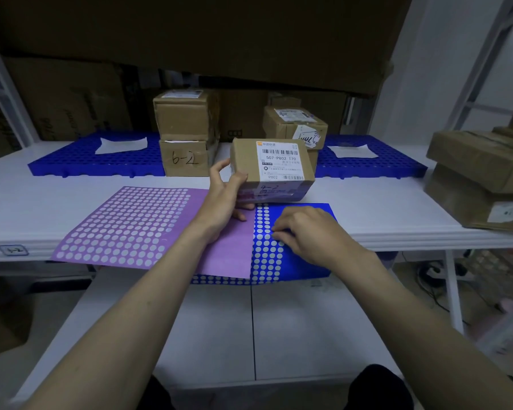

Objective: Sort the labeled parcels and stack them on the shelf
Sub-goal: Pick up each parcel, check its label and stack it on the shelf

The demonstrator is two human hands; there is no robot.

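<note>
A small brown parcel (274,168) with a white barcode label reading 507-P802 stands on the white shelf (397,208), gripped at its left side by my left hand (224,196). My right hand (304,232) presses its fingertips on a blue sticker sheet (308,266) of white dots, pinching at one dot. A purple sticker sheet (131,226) lies to the left, partly over the blue one. Behind stand two stacked parcels (185,134), the lower marked 6-2, and another labelled parcel (293,125).
Blue perforated pallets (83,161) lie at the back of the shelf with white paper slips on them. Two flat brown parcels (480,179) are stacked at the right edge. Large cartons fill the back. A shelf tag (14,250) sits on the front lip.
</note>
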